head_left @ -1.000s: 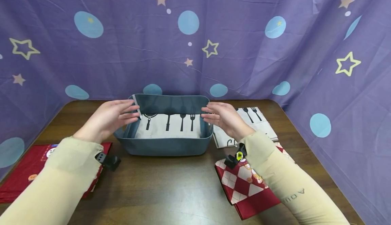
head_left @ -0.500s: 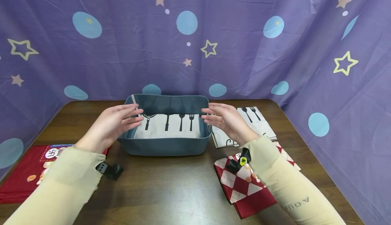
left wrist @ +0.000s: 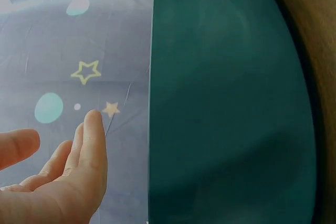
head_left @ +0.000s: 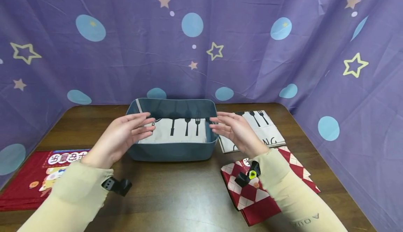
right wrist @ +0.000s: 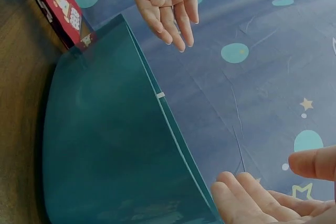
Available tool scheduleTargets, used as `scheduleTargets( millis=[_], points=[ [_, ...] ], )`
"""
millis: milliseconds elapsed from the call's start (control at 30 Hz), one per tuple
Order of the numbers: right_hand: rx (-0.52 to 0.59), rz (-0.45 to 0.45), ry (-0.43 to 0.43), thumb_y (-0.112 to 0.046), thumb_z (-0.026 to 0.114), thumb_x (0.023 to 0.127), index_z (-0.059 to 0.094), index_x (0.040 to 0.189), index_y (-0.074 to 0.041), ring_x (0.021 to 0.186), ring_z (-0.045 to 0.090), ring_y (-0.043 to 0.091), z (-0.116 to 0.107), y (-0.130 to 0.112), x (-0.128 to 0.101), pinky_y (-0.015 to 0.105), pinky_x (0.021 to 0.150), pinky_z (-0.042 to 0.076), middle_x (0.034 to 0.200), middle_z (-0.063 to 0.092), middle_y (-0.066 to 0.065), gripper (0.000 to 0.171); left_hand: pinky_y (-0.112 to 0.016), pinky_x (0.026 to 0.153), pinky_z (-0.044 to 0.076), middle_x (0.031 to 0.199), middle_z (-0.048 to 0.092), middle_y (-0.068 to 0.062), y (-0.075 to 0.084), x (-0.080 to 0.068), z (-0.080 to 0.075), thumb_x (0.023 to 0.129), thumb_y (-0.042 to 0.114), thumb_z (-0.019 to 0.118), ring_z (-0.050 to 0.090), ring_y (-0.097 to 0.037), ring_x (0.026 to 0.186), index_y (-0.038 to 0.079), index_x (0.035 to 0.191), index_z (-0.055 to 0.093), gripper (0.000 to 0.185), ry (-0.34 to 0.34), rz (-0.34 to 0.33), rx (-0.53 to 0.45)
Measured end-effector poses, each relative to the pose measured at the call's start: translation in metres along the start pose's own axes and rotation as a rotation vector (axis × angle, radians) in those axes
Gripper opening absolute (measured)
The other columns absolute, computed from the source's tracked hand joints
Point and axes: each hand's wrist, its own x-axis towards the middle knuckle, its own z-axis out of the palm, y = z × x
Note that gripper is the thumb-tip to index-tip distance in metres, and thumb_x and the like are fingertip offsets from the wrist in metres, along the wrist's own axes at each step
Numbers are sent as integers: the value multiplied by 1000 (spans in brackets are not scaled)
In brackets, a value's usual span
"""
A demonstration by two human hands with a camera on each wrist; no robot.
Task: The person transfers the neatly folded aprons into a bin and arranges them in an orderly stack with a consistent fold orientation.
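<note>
My left hand [head_left: 127, 134] hangs in the air at the near left part of a blue-grey plastic bin [head_left: 171, 153], fingers extended and holding nothing. Opposite it, my right hand [head_left: 237, 134] is raised by the bin's right end, its fingers pointing inward and also free. Inside the bin lies a folded white cloth [head_left: 182, 134] printed with black kitchen utensils. In the left wrist view, the left hand [left wrist: 68, 182] is beside the bin's teal-looking wall [left wrist: 231, 98], palm up to view. Both hands show in the right wrist view, above the bin's rim.
Right of the bin lies another folded white utensil-print cloth [head_left: 266, 130]. Nearer sits a folded red and white argyle cloth [head_left: 248, 190], partly under the right forearm. A folded red cloth [head_left: 22, 179] lies at the left on the wooden table [head_left: 176, 197]. A purple curtain [head_left: 245, 71] hangs behind.
My left hand has shifted right and slightly down, from beside the bin's left end to in front of its left part. The right hand has moved slightly right and down. Bin and cloths stay put.
</note>
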Motion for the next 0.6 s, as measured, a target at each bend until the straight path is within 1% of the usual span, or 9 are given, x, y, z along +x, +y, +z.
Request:
scheduleTargets(
  millis=[100,233,400,600],
  points=[
    [7,3,5,-18,49,104,37,147,0,107,69,20,-2,2,-2,35,99,53,145,49,25,49,-23,91,56,134,57,-7,-2,-2,4,104,25,52,69,-7,102,-7,153,24,65,-6,7,5],
    [38,4,21,-17,49,104,38,148,1,106,70,19,-5,7,-6,33,98,54,144,51,24,49,-23,92,56,124,62,2,-5,-4,9,104,25,52,70,-7,101,-7,152,25,64,-18,13,-14],
    [84,-4,37,-16,48,104,38,147,2,105,70,19,-8,12,-11,32,97,54,145,50,25,48,-23,93,55,126,63,2,-7,-6,15,103,29,54,69,-8,104,-7,151,27,66,-40,21,-20],
    [97,-23,34,-16,48,104,39,146,2,106,70,19,-12,16,-17,34,98,54,145,50,26,46,-23,93,55,125,64,4,-8,-10,22,103,33,53,69,-7,106,-4,151,31,65,-46,11,16]
  ],
)
